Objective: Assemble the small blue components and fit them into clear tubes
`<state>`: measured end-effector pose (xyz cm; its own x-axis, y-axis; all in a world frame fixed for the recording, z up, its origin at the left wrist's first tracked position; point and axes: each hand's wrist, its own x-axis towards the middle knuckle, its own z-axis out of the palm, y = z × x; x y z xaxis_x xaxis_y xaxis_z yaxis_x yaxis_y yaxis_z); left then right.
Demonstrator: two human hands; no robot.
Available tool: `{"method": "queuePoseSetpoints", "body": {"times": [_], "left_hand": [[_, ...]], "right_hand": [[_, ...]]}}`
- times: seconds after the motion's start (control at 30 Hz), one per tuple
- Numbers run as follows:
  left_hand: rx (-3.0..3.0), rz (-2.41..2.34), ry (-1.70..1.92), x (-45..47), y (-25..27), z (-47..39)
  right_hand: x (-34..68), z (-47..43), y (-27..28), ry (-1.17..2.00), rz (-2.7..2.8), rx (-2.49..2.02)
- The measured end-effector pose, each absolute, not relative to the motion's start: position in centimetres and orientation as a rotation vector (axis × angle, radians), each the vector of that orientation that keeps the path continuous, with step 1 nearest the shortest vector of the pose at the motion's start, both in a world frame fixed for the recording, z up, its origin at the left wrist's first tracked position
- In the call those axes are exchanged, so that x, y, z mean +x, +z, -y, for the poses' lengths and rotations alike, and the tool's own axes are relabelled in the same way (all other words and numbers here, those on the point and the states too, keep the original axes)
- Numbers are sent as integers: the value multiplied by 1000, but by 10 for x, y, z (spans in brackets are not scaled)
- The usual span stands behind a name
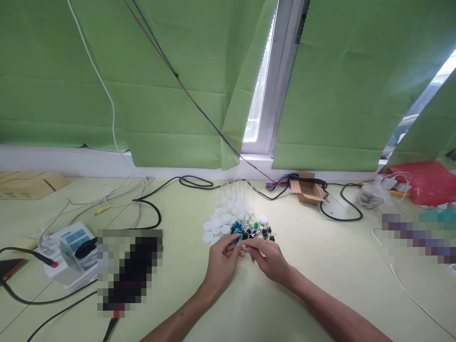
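On the pale green tabletop (320, 304): left hand (224, 252) and right hand (268, 256), both narrowed to a pinch, fingertips meeting or nearly so.
Not possible to tell if holding something. Just beyond left hand, white round lids (215, 222); just beyond both hands, blue parts (236, 227) and black parts (272, 238) with thin metal leads, lying mixed. Perhaps easy to scatter lids by brushing with left knuckles, or to drag several parts together because of crossing leads.
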<state>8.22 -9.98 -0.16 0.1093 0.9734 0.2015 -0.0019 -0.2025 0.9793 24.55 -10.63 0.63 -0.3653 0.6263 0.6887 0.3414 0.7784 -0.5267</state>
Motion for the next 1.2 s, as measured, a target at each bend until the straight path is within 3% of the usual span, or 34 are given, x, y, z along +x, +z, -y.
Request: {"method": "queuePoseSetpoints", "body": {"times": [1.2], "left_hand": [[1662, -1095, 1327, 78, 2, 102]], "right_hand": [[244, 106, -5, 136, 1962, -843]]}}
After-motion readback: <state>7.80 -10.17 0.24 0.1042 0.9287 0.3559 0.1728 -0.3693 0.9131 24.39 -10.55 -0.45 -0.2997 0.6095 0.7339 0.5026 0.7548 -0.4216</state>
